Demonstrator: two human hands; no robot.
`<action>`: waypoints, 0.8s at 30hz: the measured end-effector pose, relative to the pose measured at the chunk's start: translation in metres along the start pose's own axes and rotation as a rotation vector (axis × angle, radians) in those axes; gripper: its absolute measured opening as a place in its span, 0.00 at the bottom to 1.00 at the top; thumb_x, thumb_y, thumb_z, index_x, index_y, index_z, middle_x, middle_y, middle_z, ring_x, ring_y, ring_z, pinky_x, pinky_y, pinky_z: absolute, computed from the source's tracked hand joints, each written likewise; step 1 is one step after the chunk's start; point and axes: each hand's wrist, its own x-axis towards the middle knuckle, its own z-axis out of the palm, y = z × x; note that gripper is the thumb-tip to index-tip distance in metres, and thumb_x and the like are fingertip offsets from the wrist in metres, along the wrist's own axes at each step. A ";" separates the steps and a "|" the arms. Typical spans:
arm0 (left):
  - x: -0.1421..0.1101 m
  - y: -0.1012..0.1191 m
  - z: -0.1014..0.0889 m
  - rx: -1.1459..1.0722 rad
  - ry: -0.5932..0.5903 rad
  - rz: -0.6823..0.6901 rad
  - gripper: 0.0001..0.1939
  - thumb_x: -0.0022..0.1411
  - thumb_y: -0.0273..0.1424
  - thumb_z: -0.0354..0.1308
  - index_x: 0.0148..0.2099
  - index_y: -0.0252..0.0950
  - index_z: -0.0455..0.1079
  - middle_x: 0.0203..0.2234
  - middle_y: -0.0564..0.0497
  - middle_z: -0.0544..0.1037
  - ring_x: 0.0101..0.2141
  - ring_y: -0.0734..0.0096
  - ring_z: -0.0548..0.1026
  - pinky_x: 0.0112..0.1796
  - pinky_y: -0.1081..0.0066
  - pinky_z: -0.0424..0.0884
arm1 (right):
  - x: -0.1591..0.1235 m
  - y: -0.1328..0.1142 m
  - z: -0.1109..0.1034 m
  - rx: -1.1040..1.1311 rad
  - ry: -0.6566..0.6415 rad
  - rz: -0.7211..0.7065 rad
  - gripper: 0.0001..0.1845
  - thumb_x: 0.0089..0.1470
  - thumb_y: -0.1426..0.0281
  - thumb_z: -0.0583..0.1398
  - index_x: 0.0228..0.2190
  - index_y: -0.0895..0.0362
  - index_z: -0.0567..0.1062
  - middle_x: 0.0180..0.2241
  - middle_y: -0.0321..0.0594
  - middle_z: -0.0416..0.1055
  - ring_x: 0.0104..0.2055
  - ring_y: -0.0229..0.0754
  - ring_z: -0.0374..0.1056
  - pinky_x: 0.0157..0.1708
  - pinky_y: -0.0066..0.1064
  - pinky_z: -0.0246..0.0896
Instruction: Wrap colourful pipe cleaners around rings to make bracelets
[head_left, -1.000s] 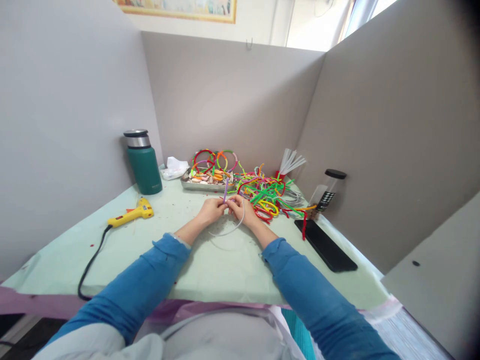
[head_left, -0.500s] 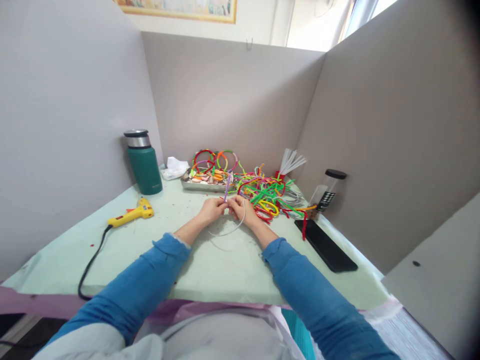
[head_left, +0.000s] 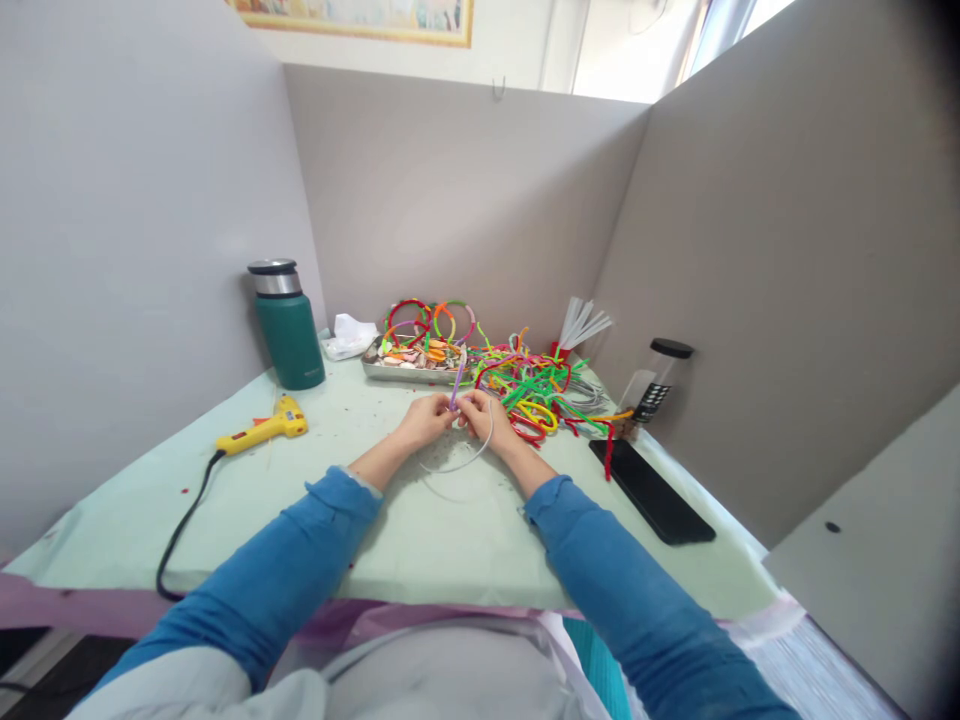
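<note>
Over the middle of the table my left hand (head_left: pixel 424 420) and my right hand (head_left: pixel 487 418) meet, fingertips almost touching. Both are closed in a pinch. A purple pipe cleaner (head_left: pixel 457 378) stands up between them, its lower end at my left fingertips. From my right fingers a thin grey wire (head_left: pixel 480 452) curves down and round toward the left, like part of a hoop. The fingers hide where the pipe cleaner and wire come together. Just beyond my right hand lies a tangled pile of coloured pipe cleaners (head_left: pixel 541 378).
A metal tray (head_left: pixel 416 376) of small pieces stands behind my hands, with coloured hoops (head_left: pixel 409 318) above it. To the left are a yellow glue gun (head_left: pixel 262 430) and a green bottle (head_left: pixel 289 335). A black phone (head_left: pixel 652 490) and a clear, black-lidded container (head_left: pixel 660 380) are on the right.
The purple pipe cleaner has tilted slightly to the right, and its lower end has shifted a little at my fingertips. The wire's curve has moved marginally right. Both arms stay in place.
</note>
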 end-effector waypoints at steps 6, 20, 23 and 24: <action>0.000 0.000 0.000 -0.004 0.009 0.034 0.10 0.54 0.32 0.52 0.36 0.33 0.70 0.22 0.52 0.75 0.25 0.74 0.70 0.28 0.75 0.62 | 0.000 0.001 0.000 -0.015 -0.004 -0.017 0.18 0.50 0.54 0.55 0.30 0.57 0.69 0.18 0.32 0.68 0.13 0.32 0.58 0.12 0.23 0.49; -0.005 0.009 -0.006 0.024 0.005 0.053 0.11 0.56 0.34 0.49 0.29 0.34 0.69 0.19 0.55 0.72 0.22 0.76 0.66 0.27 0.75 0.59 | -0.005 -0.008 -0.001 0.025 -0.017 -0.037 0.19 0.50 0.53 0.55 0.27 0.57 0.68 0.17 0.31 0.66 0.13 0.31 0.56 0.12 0.23 0.48; -0.005 0.009 -0.006 0.027 0.010 0.047 0.11 0.56 0.34 0.49 0.28 0.34 0.69 0.19 0.55 0.72 0.22 0.76 0.66 0.27 0.75 0.58 | -0.005 -0.008 -0.001 0.025 -0.020 -0.025 0.19 0.50 0.53 0.55 0.27 0.57 0.68 0.17 0.31 0.66 0.12 0.31 0.56 0.12 0.23 0.48; -0.005 0.009 -0.006 0.026 0.011 0.045 0.11 0.55 0.34 0.49 0.28 0.34 0.69 0.19 0.55 0.72 0.22 0.76 0.66 0.26 0.75 0.58 | -0.005 -0.008 -0.001 0.023 -0.020 -0.021 0.19 0.50 0.53 0.55 0.27 0.57 0.68 0.17 0.31 0.66 0.12 0.31 0.56 0.12 0.23 0.48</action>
